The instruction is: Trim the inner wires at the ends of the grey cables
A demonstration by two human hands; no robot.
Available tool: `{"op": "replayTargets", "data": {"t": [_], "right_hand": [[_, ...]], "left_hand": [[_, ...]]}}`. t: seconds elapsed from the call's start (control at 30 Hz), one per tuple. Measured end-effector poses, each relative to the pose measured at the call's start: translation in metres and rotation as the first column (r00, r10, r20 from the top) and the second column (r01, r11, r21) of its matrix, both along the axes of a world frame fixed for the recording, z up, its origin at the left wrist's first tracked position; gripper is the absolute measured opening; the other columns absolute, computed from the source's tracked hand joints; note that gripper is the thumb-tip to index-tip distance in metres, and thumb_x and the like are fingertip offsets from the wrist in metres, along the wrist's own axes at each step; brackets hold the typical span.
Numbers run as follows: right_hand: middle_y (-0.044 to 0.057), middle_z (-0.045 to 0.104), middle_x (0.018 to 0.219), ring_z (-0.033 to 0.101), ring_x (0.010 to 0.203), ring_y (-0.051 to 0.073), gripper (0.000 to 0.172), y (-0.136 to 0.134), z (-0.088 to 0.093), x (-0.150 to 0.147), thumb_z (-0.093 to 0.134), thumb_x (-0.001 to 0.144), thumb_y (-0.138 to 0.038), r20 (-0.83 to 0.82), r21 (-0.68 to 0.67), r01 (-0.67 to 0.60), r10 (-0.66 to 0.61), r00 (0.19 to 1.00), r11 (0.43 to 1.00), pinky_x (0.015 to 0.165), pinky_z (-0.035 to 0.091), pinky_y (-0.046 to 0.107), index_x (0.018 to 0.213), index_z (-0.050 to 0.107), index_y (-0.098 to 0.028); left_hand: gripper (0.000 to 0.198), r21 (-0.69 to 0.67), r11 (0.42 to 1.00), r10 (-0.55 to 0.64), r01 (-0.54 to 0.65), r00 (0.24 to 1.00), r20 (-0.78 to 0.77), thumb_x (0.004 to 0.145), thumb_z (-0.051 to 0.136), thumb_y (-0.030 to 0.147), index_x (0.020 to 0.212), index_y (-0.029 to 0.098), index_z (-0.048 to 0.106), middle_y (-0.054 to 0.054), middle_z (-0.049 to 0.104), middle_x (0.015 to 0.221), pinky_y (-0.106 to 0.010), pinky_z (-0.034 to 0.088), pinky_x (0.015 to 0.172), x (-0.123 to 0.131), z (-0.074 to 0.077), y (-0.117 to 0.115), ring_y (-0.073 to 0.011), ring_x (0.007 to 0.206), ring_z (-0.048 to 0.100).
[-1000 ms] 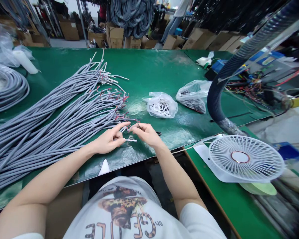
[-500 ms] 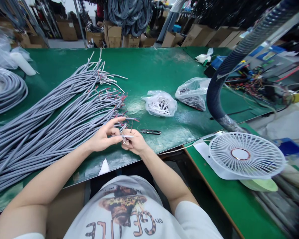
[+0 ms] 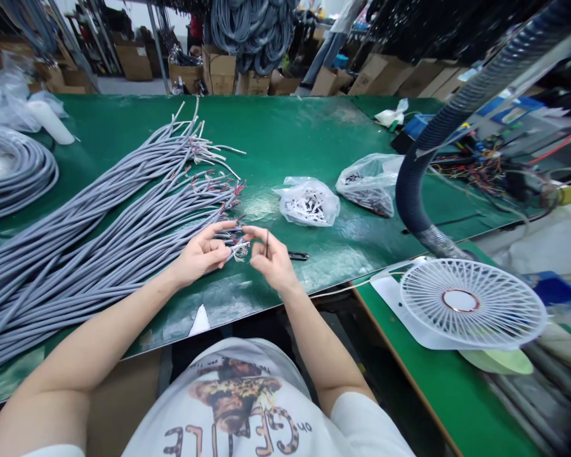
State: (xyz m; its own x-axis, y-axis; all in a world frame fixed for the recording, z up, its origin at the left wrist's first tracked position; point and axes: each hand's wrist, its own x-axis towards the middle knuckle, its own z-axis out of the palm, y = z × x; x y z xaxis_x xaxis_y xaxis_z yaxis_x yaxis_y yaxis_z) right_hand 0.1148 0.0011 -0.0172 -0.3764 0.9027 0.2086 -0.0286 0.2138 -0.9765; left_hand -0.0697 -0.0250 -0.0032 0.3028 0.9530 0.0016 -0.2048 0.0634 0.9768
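Pinched in my left hand [image 3: 203, 255] is the end of a grey cable, its frayed pale strands [image 3: 240, 250] fanning out past the fingertips. My right hand [image 3: 272, 261] is just right of those strands, fingers curled, with a thin dark rod-like piece [image 3: 267, 242] upright between them; its kind is too small to make out. Behind the right hand lies a pair of black thread snips [image 3: 299, 256], partly hidden. A large bundle of grey cables [image 3: 124, 235] runs under and beyond my left hand, many ends stripped to red and white wires.
Two clear bags of small parts, a nearer one [image 3: 309, 202] and a farther one [image 3: 368, 184], sit on the green table [image 3: 285, 133]. A black flexible duct [image 3: 412, 171] rises at right, beside a white fan [image 3: 473, 304]. Coiled cable [image 3: 14, 171] lies far left.
My right hand has moved right, away from the left hand, uncovering the frayed strands and now covering part of the snips. The left hand stays nearly in place.
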Motion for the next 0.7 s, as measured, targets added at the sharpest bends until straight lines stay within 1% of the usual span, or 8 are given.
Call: {"op": "replayTargets", "data": {"t": [0.07,0.1,0.2,0.33,0.47,0.57,0.63,0.7], "right_hand": [[0.006,0.056,0.106,0.036,0.049,0.003,0.054,-0.004,0.002,-0.006,0.073,0.068,-0.039,0.123,0.145,0.005,-0.023,0.992,0.989,0.044,0.031,0.021,0.116,0.057,-0.020],[0.005,0.057,0.104,0.035,0.049,0.004,0.047,-0.007,0.003,-0.009,0.071,0.071,-0.037,0.161,0.198,0.016,-0.049,0.986,0.980,0.044,0.032,0.022,0.113,0.059,-0.019],[0.002,0.056,0.079,0.040,0.054,0.008,0.016,-0.012,0.002,-0.014,0.055,0.086,-0.031,0.203,0.325,0.052,-0.124,0.971,0.944,0.052,0.036,0.023,0.089,0.064,-0.017],[-0.001,0.048,0.063,0.044,0.059,0.011,0.027,-0.009,-0.003,-0.012,0.047,0.089,-0.025,0.250,0.422,0.041,-0.160,0.955,0.906,0.059,0.036,0.025,0.065,0.055,-0.018],[0.000,0.050,0.062,0.046,0.059,0.012,0.024,0.008,-0.012,-0.008,0.047,0.085,-0.023,0.316,0.398,0.093,-0.232,0.920,0.912,0.059,0.037,0.025,0.063,0.056,-0.018],[0.002,0.058,0.068,0.050,0.061,0.013,0.020,0.019,-0.017,0.000,0.047,0.082,-0.024,0.294,0.299,0.190,-0.280,0.914,0.935,0.061,0.039,0.025,0.072,0.063,-0.017],[0.002,0.061,0.074,0.047,0.056,0.011,0.020,0.020,-0.015,0.005,0.051,0.082,-0.030,0.246,0.214,0.202,-0.253,0.936,0.956,0.056,0.039,0.024,0.082,0.066,-0.016],[0.002,0.062,0.084,0.040,0.051,0.008,0.026,0.016,-0.010,0.006,0.058,0.080,-0.036,0.204,0.183,0.141,-0.177,0.963,0.973,0.051,0.037,0.023,0.096,0.066,-0.018]], "left_hand": [[0.067,0.014,1.000,0.000,0.000,1.000,-0.009,0.078,0.068,0.034,0.135,0.014,0.039,0.008,0.049,0.053,-0.016,0.021,0.040,0.000,-0.001,0.000,-0.0031,0.040,0.034],[0.067,0.016,1.000,0.002,-0.002,1.000,-0.011,0.078,0.068,0.034,0.135,0.014,0.039,0.008,0.048,0.052,-0.016,0.021,0.040,0.001,-0.001,0.000,-0.0032,0.040,0.034],[0.068,-0.004,1.000,0.000,0.000,1.000,-0.018,0.079,0.067,0.035,0.136,0.014,0.037,0.008,0.049,0.052,-0.017,0.019,0.039,0.001,0.000,-0.001,-0.0034,0.039,0.033],[0.068,-0.036,0.999,-0.013,0.013,1.000,-0.014,0.080,0.066,0.035,0.137,0.013,0.037,0.007,0.050,0.051,-0.017,0.016,0.037,0.001,0.000,-0.001,-0.0038,0.038,0.032],[0.069,-0.059,0.998,-0.014,0.015,1.000,0.018,0.079,0.066,0.034,0.138,0.012,0.036,0.007,0.051,0.050,-0.016,0.014,0.036,0.000,-0.001,-0.001,-0.0032,0.037,0.029],[0.068,-0.049,0.999,0.016,-0.013,0.999,0.052,0.080,0.064,0.033,0.138,0.013,0.035,0.007,0.051,0.049,-0.016,0.013,0.036,-0.002,0.002,0.000,-0.0031,0.036,0.029],[0.066,-0.059,0.998,0.033,-0.029,0.997,0.065,0.081,0.064,0.033,0.138,0.013,0.036,0.006,0.051,0.049,-0.015,0.014,0.037,-0.003,0.003,0.001,-0.0028,0.035,0.028],[0.064,-0.085,0.996,0.040,-0.034,0.997,0.065,0.081,0.063,0.033,0.137,0.014,0.038,0.006,0.052,0.049,-0.016,0.014,0.037,-0.004,0.002,0.002,-0.0026,0.034,0.028]]}}
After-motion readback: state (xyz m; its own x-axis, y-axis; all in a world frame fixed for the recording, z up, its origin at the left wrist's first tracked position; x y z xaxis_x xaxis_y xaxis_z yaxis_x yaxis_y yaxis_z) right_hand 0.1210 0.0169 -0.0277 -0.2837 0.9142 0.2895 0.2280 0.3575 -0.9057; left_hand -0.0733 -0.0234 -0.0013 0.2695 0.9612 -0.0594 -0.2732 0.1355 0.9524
